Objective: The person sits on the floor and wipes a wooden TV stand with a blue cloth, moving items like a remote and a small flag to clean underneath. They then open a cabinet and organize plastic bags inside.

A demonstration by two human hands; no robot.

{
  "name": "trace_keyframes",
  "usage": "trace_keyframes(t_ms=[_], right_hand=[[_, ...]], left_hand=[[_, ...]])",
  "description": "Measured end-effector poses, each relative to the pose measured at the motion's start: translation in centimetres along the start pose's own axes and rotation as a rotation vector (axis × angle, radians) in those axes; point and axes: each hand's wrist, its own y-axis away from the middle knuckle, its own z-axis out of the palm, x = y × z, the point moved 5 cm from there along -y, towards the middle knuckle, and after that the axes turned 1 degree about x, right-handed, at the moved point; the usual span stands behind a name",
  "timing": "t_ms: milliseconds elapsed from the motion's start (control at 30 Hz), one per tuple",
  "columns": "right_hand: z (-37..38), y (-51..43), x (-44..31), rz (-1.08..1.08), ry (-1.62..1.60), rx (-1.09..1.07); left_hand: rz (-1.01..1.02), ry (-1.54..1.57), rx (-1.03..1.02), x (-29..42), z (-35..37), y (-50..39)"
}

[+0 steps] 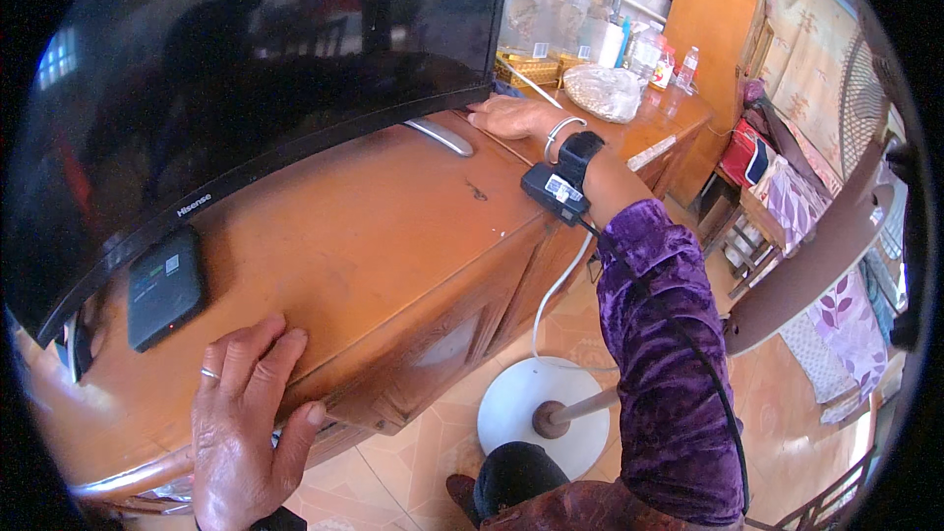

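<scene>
My left hand (247,413) is at the front edge of a wooden cabinet top (332,258), palm down, with thumb and fingers apart and a ring on one finger. Beyond its fingertips lies a black set-top box (166,284) with a small red light. At the lower right corner of a dark Hisense television (295,51) is my right hand (516,118). Its fingertips are partly hidden there, so I cannot tell whether they grip anything. A silver stand foot (441,138) shows under the screen, left of that hand. My right wrist carries a bangle and a strapped black device (557,194).
A white cable (553,291) hangs down the cabinet front. Below stands a floor fan's round white base (516,413), its pole close to my right arm. Farther back are a bagged bundle (603,92), several bottles (686,68) and clear display cases (549,11).
</scene>
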Motion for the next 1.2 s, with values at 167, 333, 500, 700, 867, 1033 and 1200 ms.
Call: trace_keyframes(t_ms=[167, 333, 500, 700, 867, 1033, 1200], right_hand=[[0.0, -0.7, 0.2, -0.063, -0.022, 0.097], [-0.7, -0.8, 1.3, -0.017, 0.044, 0.167], [-0.9, -0.2, 2.3, -0.029, 0.155, 0.236], [-1.1, 2.1, 2.3, -0.085, -0.039, 0.333], [-1.4, 5.2, 1.3, -0.026, -0.166, 0.292], [-0.9, 8.3, -0.8, -0.147, 0.069, 0.366], [0.8, 12.1, -1.7, -0.05, -0.37, 0.394]], left_hand=[[-0.003, -0.021, -0.024, -0.1, 0.1, -0.2], [0.006, -0.023, -0.038, 0.0, 0.0, -0.2], [0.019, -0.031, 0.0, 0.1, -0.4, 0.0], [0.016, -0.029, 0.042, 0.2, -0.5, 0.3], [0.015, -0.019, 0.073, 0.3, -0.5, 0.5], [0.042, -0.038, 0.106, 0.2, -0.4, 0.7], [0.04, 0.02, 0.133, 0.1, -0.3, 1.0]])
